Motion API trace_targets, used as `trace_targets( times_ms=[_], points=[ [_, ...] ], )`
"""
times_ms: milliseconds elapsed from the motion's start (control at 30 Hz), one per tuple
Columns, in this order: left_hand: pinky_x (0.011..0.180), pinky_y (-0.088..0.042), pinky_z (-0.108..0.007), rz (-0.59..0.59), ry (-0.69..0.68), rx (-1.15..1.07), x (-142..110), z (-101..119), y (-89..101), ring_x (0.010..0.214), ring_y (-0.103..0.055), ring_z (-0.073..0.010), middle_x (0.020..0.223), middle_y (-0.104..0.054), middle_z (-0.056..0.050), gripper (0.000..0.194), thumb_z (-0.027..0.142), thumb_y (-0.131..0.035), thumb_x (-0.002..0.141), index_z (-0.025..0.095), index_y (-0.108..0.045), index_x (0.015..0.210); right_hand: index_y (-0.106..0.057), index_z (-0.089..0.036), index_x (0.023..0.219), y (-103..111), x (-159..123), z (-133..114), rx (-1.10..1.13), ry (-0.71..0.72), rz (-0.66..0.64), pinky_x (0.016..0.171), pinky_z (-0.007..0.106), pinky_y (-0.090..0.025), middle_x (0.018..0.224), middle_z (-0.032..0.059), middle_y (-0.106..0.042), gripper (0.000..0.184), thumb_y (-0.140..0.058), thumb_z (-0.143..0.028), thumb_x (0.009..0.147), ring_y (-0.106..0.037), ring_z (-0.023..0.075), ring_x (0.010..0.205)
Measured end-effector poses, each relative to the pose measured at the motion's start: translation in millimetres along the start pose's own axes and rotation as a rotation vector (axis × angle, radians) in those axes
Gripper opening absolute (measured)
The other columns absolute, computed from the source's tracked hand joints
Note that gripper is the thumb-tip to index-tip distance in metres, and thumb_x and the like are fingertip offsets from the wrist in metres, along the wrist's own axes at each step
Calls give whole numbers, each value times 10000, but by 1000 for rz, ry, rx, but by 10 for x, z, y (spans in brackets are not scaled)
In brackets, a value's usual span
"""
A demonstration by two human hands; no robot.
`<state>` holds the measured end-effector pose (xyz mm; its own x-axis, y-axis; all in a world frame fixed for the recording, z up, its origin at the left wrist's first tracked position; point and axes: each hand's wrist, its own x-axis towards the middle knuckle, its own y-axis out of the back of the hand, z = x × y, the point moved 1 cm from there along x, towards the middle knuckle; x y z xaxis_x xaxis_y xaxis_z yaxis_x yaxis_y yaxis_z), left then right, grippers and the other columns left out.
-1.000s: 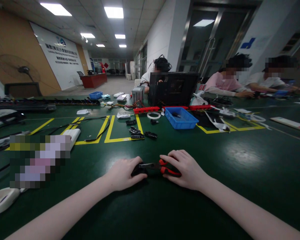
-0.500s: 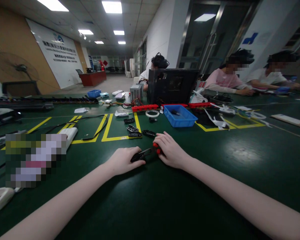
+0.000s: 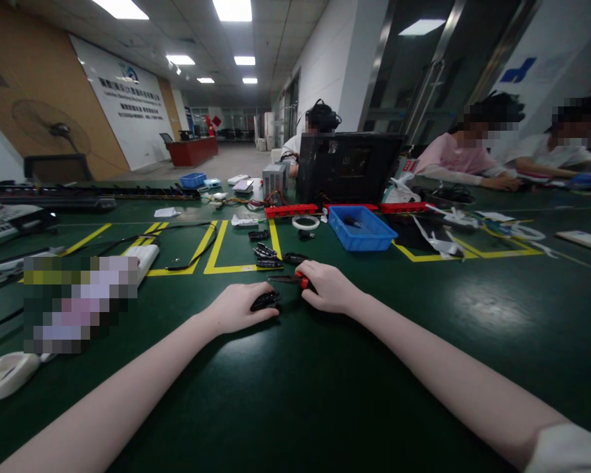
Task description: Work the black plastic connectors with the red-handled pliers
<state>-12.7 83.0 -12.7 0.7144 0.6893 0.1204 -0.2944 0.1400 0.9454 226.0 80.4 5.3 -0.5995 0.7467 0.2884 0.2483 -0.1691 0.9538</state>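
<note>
My left hand (image 3: 236,307) is closed round a small black bundle (image 3: 264,301), which looks like a coiled cable. Its thumb is underneath and its fingers lie over the top. To the right, my right hand (image 3: 331,289) grips red-handled pliers (image 3: 303,280). Their dark jaws point left, above and apart from the bundle. Whether the jaws are parted is too small to tell. Just beyond both hands lie several similar black bundles (image 3: 268,261), partly over a yellow tape line.
Behind the hands stand a blue tray (image 3: 363,238) with a dark item inside, a white ring (image 3: 306,223) and a black computer case (image 3: 347,169). A white power strip (image 3: 148,256) lies left on the green table (image 3: 295,407). People sit at the far side and right.
The pliers' jaws have come away from the black bundle and swung up to point left. My hands are slightly further apart, and the head view has turned a little left.
</note>
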Motion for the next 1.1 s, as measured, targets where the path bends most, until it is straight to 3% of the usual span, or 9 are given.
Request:
trace_targets(
  times_ms=[100,267,600,733,1100],
  points=[
    [688,-449,-298,-3,6,-7,-5,13,8,850,-660,-235,998,-698,-56,404,535,-518,909,202,-574,1131,-582,-150,978,-14,-44,69,-23,40,-5,723,326,-406,910,84,-623,236,-594,-313,808,-553,217,816],
    [704,-440,-294,-23,-21,-20,7,8,6,850,-654,-223,994,-693,-48,397,521,-536,902,207,-578,1141,-615,-152,898,-70,-121,153,-70,88,9,708,331,-369,884,93,-634,427,-544,-572,880,-545,219,803],
    [646,-420,-290,-63,-84,87,1,65,54,776,-641,-229,906,-675,-55,405,559,-498,915,200,-571,1087,-590,-164,881,-114,-96,42,-121,61,90,696,329,-338,894,98,-622,450,-278,-462,1009,-520,200,788],
    [665,-431,-302,-62,-147,123,1,85,58,770,-637,-227,921,-666,-55,381,551,-494,923,201,-563,1059,-589,-159,904,-122,-83,-37,-132,102,89,724,340,-343,954,118,-623,430,-311,-473,997,-532,226,874],
    [715,-442,-313,-27,-214,121,-11,78,18,795,-637,-215,987,-674,-60,366,519,-489,938,196,-566,1089,-556,-173,865,-107,-73,-52,-129,94,32,687,332,-325,863,81,-613,396,-428,-541,940,-510,198,744]
  ],
)
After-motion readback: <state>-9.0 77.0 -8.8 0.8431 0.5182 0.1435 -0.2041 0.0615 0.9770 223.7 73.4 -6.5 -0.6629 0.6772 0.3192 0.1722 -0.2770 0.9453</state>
